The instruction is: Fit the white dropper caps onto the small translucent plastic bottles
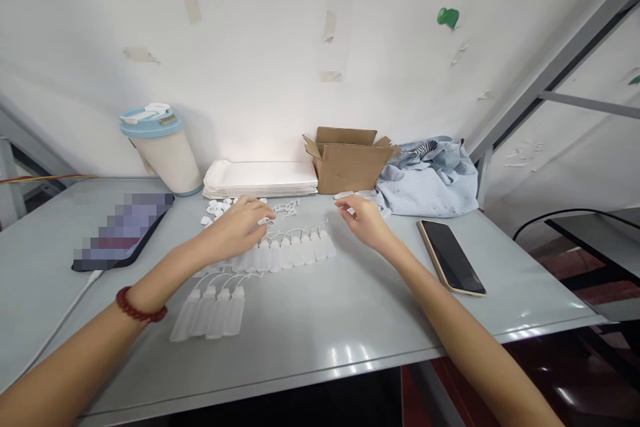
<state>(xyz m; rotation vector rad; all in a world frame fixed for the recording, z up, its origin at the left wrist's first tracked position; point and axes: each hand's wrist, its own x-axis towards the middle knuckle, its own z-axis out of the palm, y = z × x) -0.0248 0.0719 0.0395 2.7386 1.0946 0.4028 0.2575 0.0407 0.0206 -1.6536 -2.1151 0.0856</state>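
left hand: over bottle row, can't tell grip | right hand: near cardboard box, grip loosely parted

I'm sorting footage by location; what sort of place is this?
Probably a workshop or factory workstation, judging by the rows of translucent, bottle-shaped pieces on the grey table and the open cardboard box behind them.
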